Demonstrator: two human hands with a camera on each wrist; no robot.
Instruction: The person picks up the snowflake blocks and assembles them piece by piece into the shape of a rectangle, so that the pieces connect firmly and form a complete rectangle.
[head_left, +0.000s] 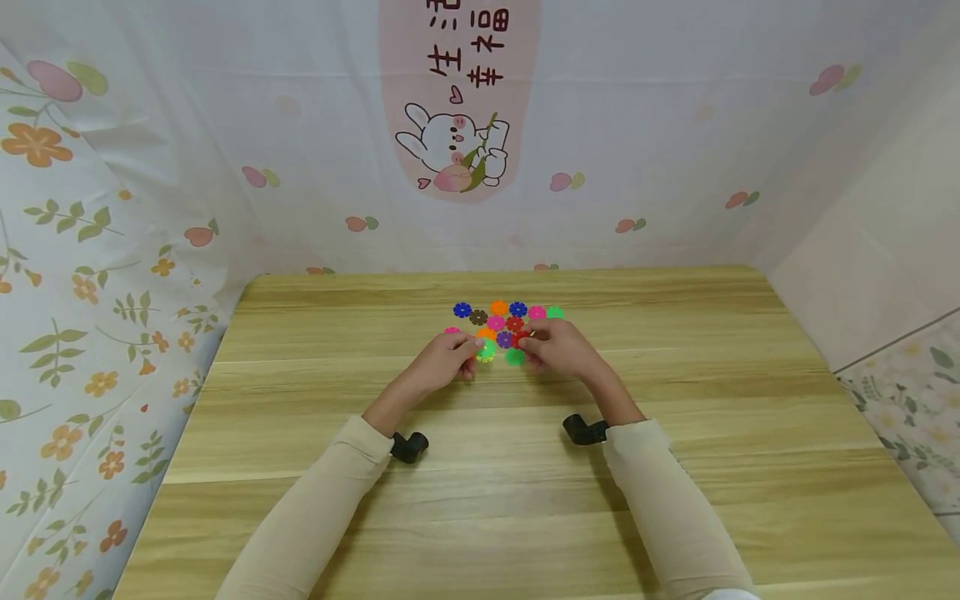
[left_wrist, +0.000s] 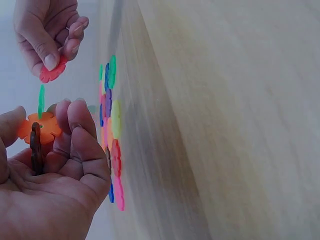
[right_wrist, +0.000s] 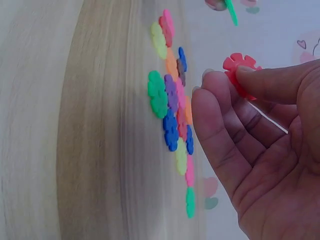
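The purple disc (head_left: 504, 340) lies on the wood-grain table (head_left: 480, 492) and serves as the reference point.

Left hand (head_left: 448, 358): raised to the left of the purple disc, fingers curled, holding a joined piece. That piece consists of an orange connector (left_wrist: 46, 134), with a green connector (left_wrist: 41, 100) and a brown connector (left_wrist: 36, 152) standing edge-on against its face.

Right hand (head_left: 562, 348): raised to the right of the purple disc, pinching a red connector (right_wrist: 235, 64) between thumb and fingers. The right wrist view shows a gap between the red connector and the green connector.

Surroundings: nearer the person than the purple disc lies a loose green disc (head_left: 514, 357). Beyond the purple disc lie a red disc (head_left: 514, 323), a pink disc (head_left: 496, 323) and, farther on, an orange disc (head_left: 498, 307). Beyond it and to the left are a dark brown disc (head_left: 478, 317) and a blue disc (head_left: 462, 310). A printed cloth (head_left: 600, 125) hangs well beyond it.

Obstructions: in the head view, the right hand covers discs to the right of the purple disc; the right wrist view reveals a second blue disc (right_wrist: 170, 130) there. The left hand's joined piece partly covers a yellow disc to the left of the purple disc.
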